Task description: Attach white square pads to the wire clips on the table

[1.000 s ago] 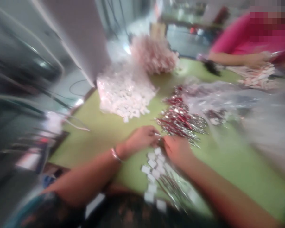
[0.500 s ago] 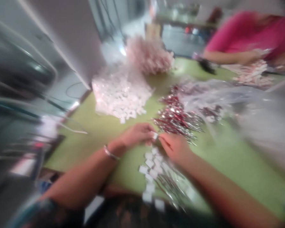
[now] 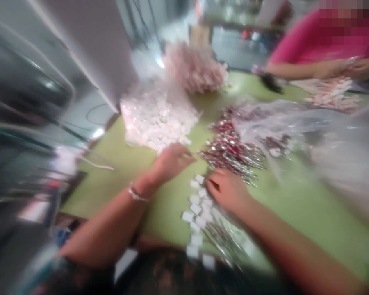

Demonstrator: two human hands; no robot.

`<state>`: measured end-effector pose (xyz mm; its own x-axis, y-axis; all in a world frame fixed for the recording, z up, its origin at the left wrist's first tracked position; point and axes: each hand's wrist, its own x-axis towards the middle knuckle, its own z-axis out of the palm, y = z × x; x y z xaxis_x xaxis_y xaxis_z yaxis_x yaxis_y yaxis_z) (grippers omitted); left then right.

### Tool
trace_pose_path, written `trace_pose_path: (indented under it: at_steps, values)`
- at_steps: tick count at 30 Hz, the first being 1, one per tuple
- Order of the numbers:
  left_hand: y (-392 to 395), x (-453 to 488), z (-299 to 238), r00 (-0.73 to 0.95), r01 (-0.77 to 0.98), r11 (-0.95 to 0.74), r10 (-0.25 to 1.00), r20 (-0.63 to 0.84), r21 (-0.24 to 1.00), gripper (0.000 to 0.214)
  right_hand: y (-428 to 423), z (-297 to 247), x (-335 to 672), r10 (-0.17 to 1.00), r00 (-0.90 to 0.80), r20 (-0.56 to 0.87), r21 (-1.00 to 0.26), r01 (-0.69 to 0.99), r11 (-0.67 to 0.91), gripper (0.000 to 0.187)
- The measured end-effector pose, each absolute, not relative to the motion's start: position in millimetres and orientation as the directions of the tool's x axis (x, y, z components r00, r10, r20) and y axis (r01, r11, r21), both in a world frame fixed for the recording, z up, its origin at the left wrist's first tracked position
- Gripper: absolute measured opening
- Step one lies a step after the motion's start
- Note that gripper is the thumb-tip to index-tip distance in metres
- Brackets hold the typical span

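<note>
My left hand [image 3: 174,162] is off the white pieces on the table, its thumb and fingers stretched forward and slightly apart, with nothing visible in it. It reaches close to the front edge of a pile of small white pieces [image 3: 160,129] in a clear plastic bag. Fingers curled in a pinch, my right hand [image 3: 227,188] has a small white block [image 3: 199,178] at its fingertips; the thin stem it seems to grip is mostly hidden. Below it lie several white blocks [image 3: 195,209] on thin silver stems [image 3: 223,235].
Shiny red and silver stems [image 3: 233,149] lie ahead of my right hand, partly under clear plastic [image 3: 279,116]. A pink bundle [image 3: 197,67] stands at the back of the green table [image 3: 126,168]. Across it, a person in a pink top [image 3: 301,49] handles pale sticks [image 3: 335,94].
My left hand has let go of the white block and moved left, nearer the bagged white pieces. My right hand has stayed in nearly the same place, still pinched.
</note>
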<state>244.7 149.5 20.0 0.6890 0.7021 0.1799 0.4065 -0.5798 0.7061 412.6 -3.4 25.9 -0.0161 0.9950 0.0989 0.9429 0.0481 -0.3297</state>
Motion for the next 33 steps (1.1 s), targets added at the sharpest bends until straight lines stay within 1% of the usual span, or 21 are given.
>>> trace_pose_path:
  at_steps: [1,3,5,6,8,11,12,14,16,17,18,20,22,24,25,28,30,33]
  values:
    - [156.8,241.2,19.7,0.626,0.467,-0.612,0.739,0.250,0.638,0.022,-4.8,27.5,409.5,0.996,-0.020,0.085,-0.344,0.938,0.048,0.022]
    - [168.7,235.4,15.9,0.584,0.563,-0.645,0.753,0.304,0.516,0.020,-7.2,31.6,405.9,0.998,-0.049,0.038,-0.380,0.923,0.060,0.025]
    - [174.0,233.0,10.8,0.623,0.613,-0.670,0.736,0.265,0.419,0.020,-7.5,36.9,409.2,0.997,-0.071,-0.002,-0.406,0.911,0.064,0.031]
    - [174.1,233.2,9.0,0.642,0.627,-0.677,0.729,0.237,0.385,0.020,-6.4,39.5,414.2,0.999,-0.054,-0.003,-0.404,0.914,0.048,0.034]
    - [171.0,234.9,7.7,0.670,0.644,-0.688,0.718,0.189,0.335,0.023,-2.1,43.3,429.9,0.999,0.033,0.042,-0.358,0.934,-0.016,0.033]
    - [164.6,237.7,11.4,0.654,0.682,-0.669,0.739,0.163,0.295,0.029,7.5,43.4,456.4,0.974,0.158,0.161,-0.229,0.966,-0.119,0.022]
    - [162.9,238.4,13.2,0.641,0.686,-0.660,0.747,0.173,0.307,0.032,10.8,41.8,462.8,0.969,0.165,0.186,-0.193,0.973,-0.128,0.019]
    - [160.1,239.7,16.8,0.619,0.648,-0.652,0.752,0.228,0.393,0.036,16.9,37.2,469.3,0.969,0.147,0.199,-0.146,0.982,-0.119,0.018]
    - [156.9,241.6,19.3,0.602,0.552,-0.636,0.752,0.269,0.539,0.035,21.7,32.5,469.0,0.978,0.116,0.175,-0.120,0.988,-0.096,0.019]
    - [155.0,242.8,20.0,0.591,0.504,-0.600,0.764,0.259,0.621,0.032,23.6,30.7,467.5,0.982,0.101,0.158,-0.107,0.991,-0.084,0.020]
    - [152.9,244.2,20.1,0.583,0.464,-0.537,0.784,0.214,0.704,0.030,25.0,29.3,465.7,0.986,0.086,0.142,-0.091,0.993,-0.074,0.021]
    - [148.6,247.0,18.9,0.581,0.394,-0.358,0.811,0.072,0.846,0.027,26.6,27.6,463.0,0.991,0.059,0.119,-0.048,0.997,-0.053,0.021]
    - [144.5,249.6,15.8,0.593,0.337,-0.187,0.803,-0.054,0.923,0.028,27.1,26.9,462.0,0.994,0.035,0.101,-0.001,0.999,-0.035,0.021]
    - [141.1,251.9,11.7,0.604,0.278,-0.067,0.788,-0.120,0.958,0.030,27.0,27.2,461.9,0.995,0.035,0.095,0.018,0.999,-0.037,0.023]
    - [139.6,253.0,9.8,0.607,0.249,-0.016,0.782,-0.143,0.968,0.031,26.8,27.7,461.8,0.993,0.049,0.106,0.008,0.999,-0.050,0.023]
    - [134.5,256.2,6.7,0.614,0.153,0.163,0.757,-0.223,0.975,0.031,25.2,32.1,459.6,0.977,0.121,0.175,-0.104,0.989,-0.104,0.021]
    - [130.9,258.2,8.0,0.621,0.092,0.293,0.730,-0.285,0.952,0.030,23.0,36.2,455.7,0.965,0.158,0.207,-0.193,0.974,-0.118,0.019]
    - [126.0,260.0,13.8,0.650,-0.011,0.457,0.679,-0.341,0.889,0.028,18.2,40.0,446.9,0.976,0.115,0.187,-0.272,0.960,-0.061,0.018]
